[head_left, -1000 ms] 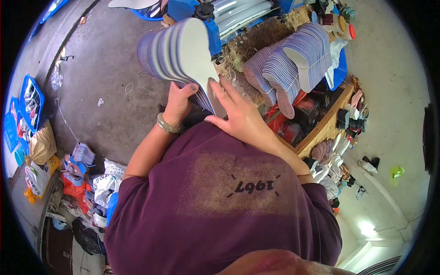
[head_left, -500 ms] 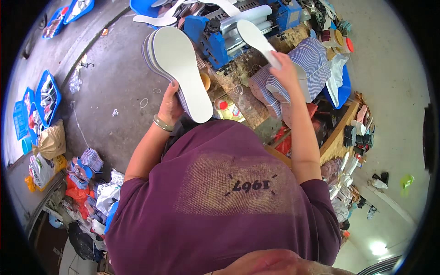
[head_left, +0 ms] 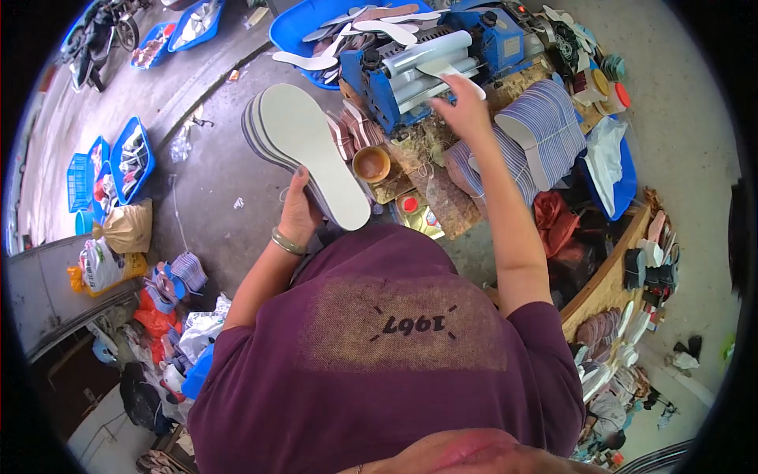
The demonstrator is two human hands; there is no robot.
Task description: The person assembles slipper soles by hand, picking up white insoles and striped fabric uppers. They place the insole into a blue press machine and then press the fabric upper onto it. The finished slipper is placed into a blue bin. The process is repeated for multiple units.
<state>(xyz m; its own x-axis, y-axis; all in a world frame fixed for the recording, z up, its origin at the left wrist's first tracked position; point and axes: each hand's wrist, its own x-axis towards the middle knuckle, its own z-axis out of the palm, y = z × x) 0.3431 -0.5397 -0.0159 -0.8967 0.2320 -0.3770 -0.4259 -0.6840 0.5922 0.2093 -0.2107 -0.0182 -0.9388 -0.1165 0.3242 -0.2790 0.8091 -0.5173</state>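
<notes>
My left hand [head_left: 301,207] grips a small stack of shoe insoles [head_left: 296,118], fanned at the toe end, with a white one uppermost. A bangle circles that wrist. Over at the blue roller machine [head_left: 369,91], another white insole [head_left: 430,68] lies with its front end at the metal rollers [head_left: 434,79]. My right hand [head_left: 466,110] is at the rear end of this insole, fingertips against it and thumb spread away to the left. Beneath my right forearm lie tied bundles of striped insoles [head_left: 545,126], partly hidden by the arm.
Behind the machine, a blue basin [head_left: 288,28] holds loose insoles. An orange-brown cup [head_left: 371,163] and a yellow-labelled container with a red cap [head_left: 410,205] stand near the wooden bench [head_left: 430,186]. Blue baskets [head_left: 126,186] sit at left; bags and insole piles [head_left: 185,272] crowd the lower left.
My right hand has carried its insole up and left to the rollers, and its thumb has come away. My left hand keeps its stack. The view has shifted, showing more of the basin.
</notes>
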